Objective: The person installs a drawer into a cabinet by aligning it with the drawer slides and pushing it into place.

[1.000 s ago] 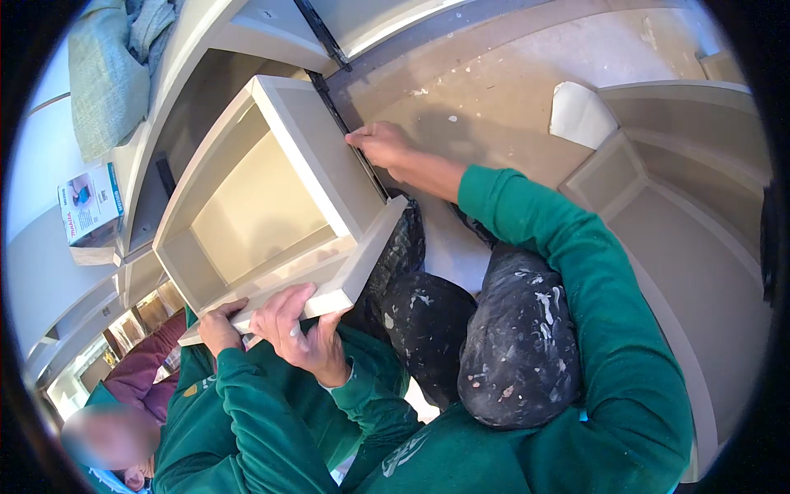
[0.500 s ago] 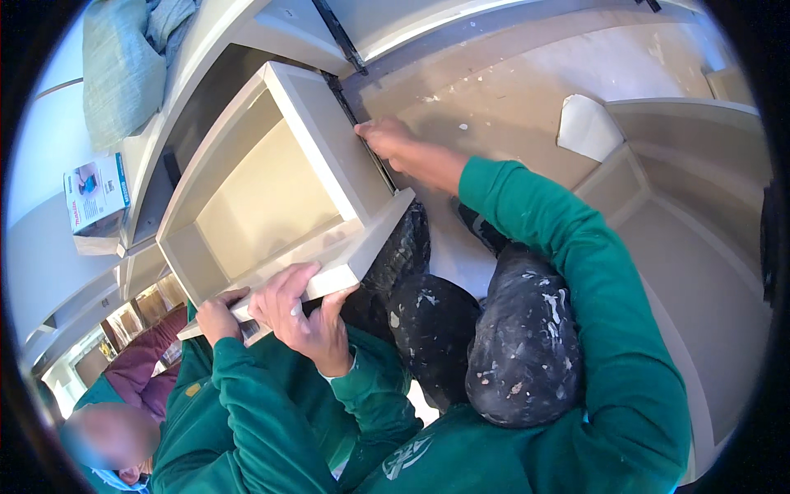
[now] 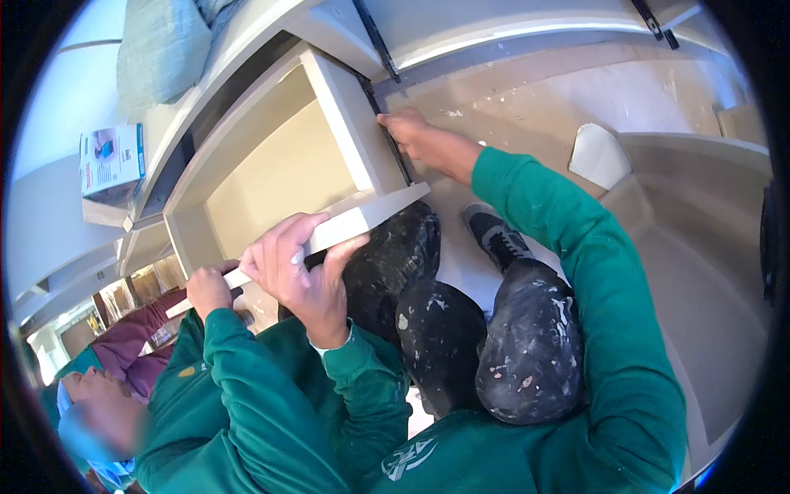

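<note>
A cream-coloured drawer [image 3: 280, 169] with a curved side sits partly inside a pale cabinet [image 3: 255, 37]. My left hand [image 3: 300, 267] is closed around the edge of its white front panel [image 3: 368, 221], thumb on the outside. Along the drawer's right side runs a dark metal drawer slide [image 3: 397, 156]. The fingers of my right hand [image 3: 415, 136] are curled against that slide, their tips partly hidden. Farther left on the same front panel rests a co-worker's hand [image 3: 210, 290], in a green sleeve.
A co-worker [image 3: 189, 403] crouches close at the left. A box [image 3: 113, 160] and a greenish cloth sack [image 3: 160, 58] rest on the cabinet top. Another curved piece [image 3: 699, 239] stands at the right, by a white sheet piece [image 3: 599, 156]. More slides [image 3: 646, 16] show at the top.
The drawer has gone farther into the cabinet, its far end now under the top's edge. My two hands and the co-worker's hand have kept their places on it. The view has shifted slightly.
</note>
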`<state>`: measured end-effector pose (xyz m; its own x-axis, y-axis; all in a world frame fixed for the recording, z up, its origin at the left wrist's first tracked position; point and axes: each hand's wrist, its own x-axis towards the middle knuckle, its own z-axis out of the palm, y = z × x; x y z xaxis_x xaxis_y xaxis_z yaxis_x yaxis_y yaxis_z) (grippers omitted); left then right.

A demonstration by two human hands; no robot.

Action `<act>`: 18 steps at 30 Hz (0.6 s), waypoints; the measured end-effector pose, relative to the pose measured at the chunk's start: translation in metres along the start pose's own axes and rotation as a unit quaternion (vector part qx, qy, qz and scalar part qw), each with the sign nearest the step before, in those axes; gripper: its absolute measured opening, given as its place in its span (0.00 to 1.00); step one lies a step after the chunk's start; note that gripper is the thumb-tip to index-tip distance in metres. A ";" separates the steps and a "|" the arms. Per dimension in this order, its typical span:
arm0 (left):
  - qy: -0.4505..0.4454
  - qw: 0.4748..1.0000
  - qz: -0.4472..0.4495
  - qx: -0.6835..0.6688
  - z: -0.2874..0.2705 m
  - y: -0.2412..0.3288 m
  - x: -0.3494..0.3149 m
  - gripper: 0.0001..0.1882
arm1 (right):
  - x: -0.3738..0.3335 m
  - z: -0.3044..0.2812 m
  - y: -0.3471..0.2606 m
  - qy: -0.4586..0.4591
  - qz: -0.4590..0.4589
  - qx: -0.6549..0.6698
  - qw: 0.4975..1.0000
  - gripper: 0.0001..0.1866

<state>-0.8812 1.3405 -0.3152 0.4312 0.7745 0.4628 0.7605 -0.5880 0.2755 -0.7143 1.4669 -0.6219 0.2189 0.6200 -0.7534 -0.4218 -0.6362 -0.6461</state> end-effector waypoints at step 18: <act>0.100 0.995 0.018 -0.008 0.019 -0.002 0.014 0.24 | -0.014 -0.045 -0.041 -0.161 -0.006 0.015 0.987 0.15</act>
<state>-0.8675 1.3569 -0.3252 0.3524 0.6917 0.6304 0.7376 -0.6199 0.2677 -0.6603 1.4638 -0.5901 -0.0647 0.7440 -0.6650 -0.4481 -0.6171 -0.6469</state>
